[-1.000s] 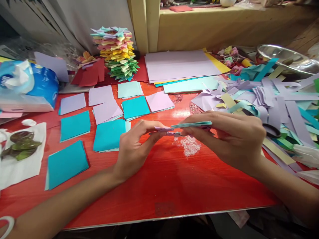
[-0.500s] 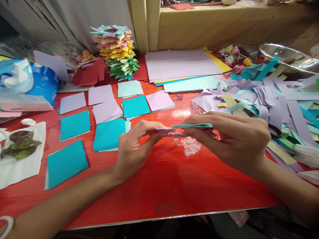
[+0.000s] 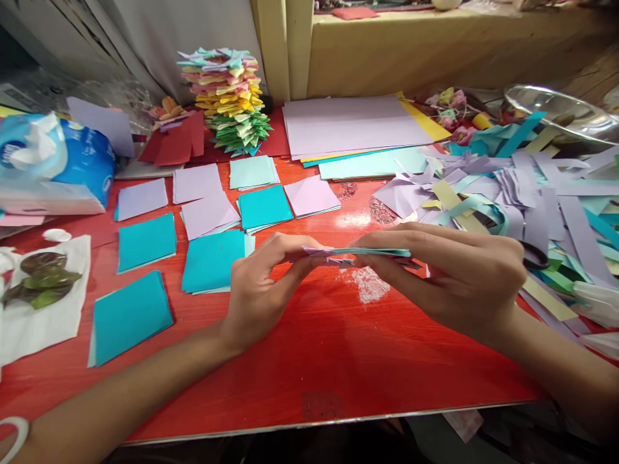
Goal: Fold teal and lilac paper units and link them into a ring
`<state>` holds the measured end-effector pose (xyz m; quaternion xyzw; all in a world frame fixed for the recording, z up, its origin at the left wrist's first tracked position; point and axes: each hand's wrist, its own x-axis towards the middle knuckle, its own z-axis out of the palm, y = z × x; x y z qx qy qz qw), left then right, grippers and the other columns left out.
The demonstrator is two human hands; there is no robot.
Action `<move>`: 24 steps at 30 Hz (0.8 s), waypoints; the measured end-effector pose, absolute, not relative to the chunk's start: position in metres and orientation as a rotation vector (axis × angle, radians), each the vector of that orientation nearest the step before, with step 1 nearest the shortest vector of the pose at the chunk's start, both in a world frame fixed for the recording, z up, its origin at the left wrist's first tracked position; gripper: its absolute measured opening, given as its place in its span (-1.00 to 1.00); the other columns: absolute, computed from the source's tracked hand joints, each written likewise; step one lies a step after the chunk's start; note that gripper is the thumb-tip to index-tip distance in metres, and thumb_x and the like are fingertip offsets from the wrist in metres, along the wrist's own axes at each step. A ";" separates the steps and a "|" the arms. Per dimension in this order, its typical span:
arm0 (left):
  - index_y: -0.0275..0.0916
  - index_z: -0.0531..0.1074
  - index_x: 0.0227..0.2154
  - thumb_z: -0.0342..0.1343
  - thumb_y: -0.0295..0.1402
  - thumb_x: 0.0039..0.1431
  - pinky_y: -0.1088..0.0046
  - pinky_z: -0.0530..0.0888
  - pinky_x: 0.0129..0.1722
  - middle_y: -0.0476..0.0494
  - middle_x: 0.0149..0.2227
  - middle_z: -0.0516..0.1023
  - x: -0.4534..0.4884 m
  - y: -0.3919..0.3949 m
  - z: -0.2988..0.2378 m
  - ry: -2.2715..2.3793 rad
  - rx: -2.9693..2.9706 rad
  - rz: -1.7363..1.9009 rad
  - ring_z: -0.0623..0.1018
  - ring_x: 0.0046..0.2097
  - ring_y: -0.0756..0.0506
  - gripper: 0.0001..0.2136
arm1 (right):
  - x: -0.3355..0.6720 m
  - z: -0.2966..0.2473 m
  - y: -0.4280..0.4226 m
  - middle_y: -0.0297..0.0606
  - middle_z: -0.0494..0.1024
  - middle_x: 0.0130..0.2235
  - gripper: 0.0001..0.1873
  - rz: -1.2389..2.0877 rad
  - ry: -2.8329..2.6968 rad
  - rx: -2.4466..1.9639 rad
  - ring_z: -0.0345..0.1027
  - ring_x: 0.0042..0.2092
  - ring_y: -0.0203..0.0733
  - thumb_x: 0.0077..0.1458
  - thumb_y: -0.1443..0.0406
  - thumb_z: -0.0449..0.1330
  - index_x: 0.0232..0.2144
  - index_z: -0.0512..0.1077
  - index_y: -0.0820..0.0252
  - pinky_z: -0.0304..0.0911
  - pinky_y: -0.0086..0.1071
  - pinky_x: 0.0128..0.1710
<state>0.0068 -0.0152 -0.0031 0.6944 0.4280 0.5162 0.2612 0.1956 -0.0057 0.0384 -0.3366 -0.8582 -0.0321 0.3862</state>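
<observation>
Between both hands, above the red table (image 3: 309, 361), is a piece of folded paper (image 3: 372, 252), pale teal on the right and lilac on the left, seen nearly edge-on. My left hand (image 3: 268, 283) pinches its lilac end between thumb and forefinger. From the other side, my right hand (image 3: 449, 270) grips the teal part, fingers on top and thumb below. Narrow lilac and dark layers show under the teal edge; the fingers hide the rest. To the left of my left hand lies a teal stack of paper squares (image 3: 213, 261).
More lilac and teal paper squares (image 3: 145, 241) lie at left. Behind stand a ring-shaped folded-paper tower (image 3: 232, 103) and large lilac sheets (image 3: 358, 125). Paper strips (image 3: 532, 193) and a metal bowl (image 3: 570, 113) fill the right. A tissue pack (image 3: 87, 161) sits far left.
The teal part has shifted slightly left and down against the lilac end, so the gap between them has closed. Both hands keep their grip; the view has shifted slightly.
</observation>
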 end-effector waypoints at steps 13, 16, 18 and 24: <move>-0.10 0.44 -0.33 0.12 -0.44 0.09 0.48 0.45 -0.32 0.06 -0.34 0.53 0.007 -0.016 -0.002 1.151 1.862 1.384 0.51 -0.31 0.02 -0.90 | 0.195 0.037 -0.006 -0.45 0.57 -0.45 -0.84 0.032 -2.158 -0.935 0.39 -0.53 -0.36 0.05 0.41 0.15 -0.38 0.44 0.01 0.25 -0.47 -0.59; -0.10 0.44 -0.33 0.12 -0.45 0.09 0.50 0.45 -0.32 0.07 -0.33 0.53 0.007 -0.016 -0.002 1.149 1.868 1.381 0.51 -0.30 0.03 -0.88 | 0.196 0.036 -0.005 -0.45 0.56 -0.47 -0.85 0.048 -2.150 -0.906 0.39 -0.53 -0.36 0.03 0.41 0.16 -0.39 0.44 0.04 0.25 -0.48 -0.59; -0.10 0.44 -0.32 0.11 -0.45 0.10 0.49 0.45 -0.32 0.06 -0.33 0.53 0.006 -0.016 -0.002 1.160 1.885 1.373 0.52 -0.30 0.02 -0.88 | 0.196 0.036 -0.005 -0.45 0.55 -0.50 -0.86 0.044 -2.153 -0.896 0.39 -0.53 -0.35 0.02 0.42 0.17 -0.40 0.44 0.05 0.24 -0.49 -0.59; -0.06 0.45 -0.29 0.09 -0.42 0.11 0.45 0.44 -0.35 0.04 -0.34 0.54 0.005 -0.016 -0.003 1.186 2.020 1.333 0.51 -0.31 -0.02 -0.87 | 0.195 0.038 -0.004 -0.45 0.53 -0.52 -0.87 0.064 -2.186 -0.911 0.35 -0.56 -0.39 0.02 0.42 0.17 -0.42 0.43 0.07 0.20 -0.52 -0.60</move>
